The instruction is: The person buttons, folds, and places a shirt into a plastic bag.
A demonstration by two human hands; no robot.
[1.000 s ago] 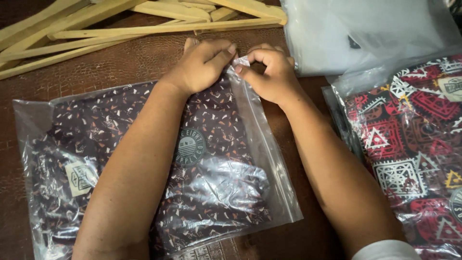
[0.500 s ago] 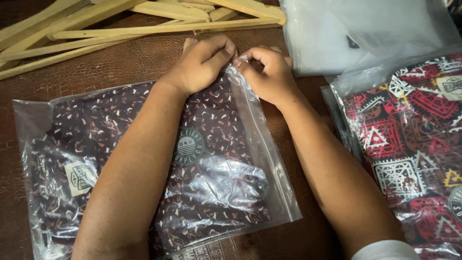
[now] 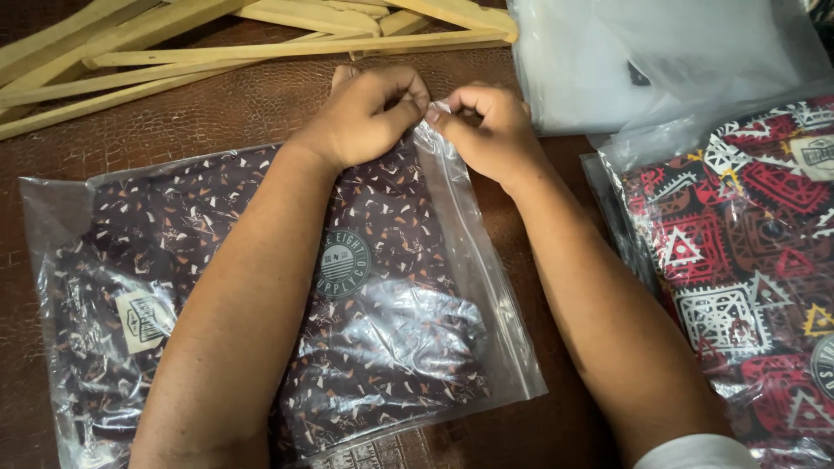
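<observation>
A clear plastic bag lies flat on the brown table; inside it is a folded dark garment with small pale and orange flecks and a round grey label. My left hand and my right hand meet at the bag's far right corner. Both pinch the bag's top edge between thumb and fingers, knuckles nearly touching. My left forearm lies across the bag and hides its middle.
Several pale wooden hangers lie across the table's far edge. At the right, another clear bag holds a red patterned garment. Behind that sits a heap of empty translucent bags.
Both hands have stayed at the bag's far corner; the fingers have shifted slightly along the top edge. The bag has not moved.
</observation>
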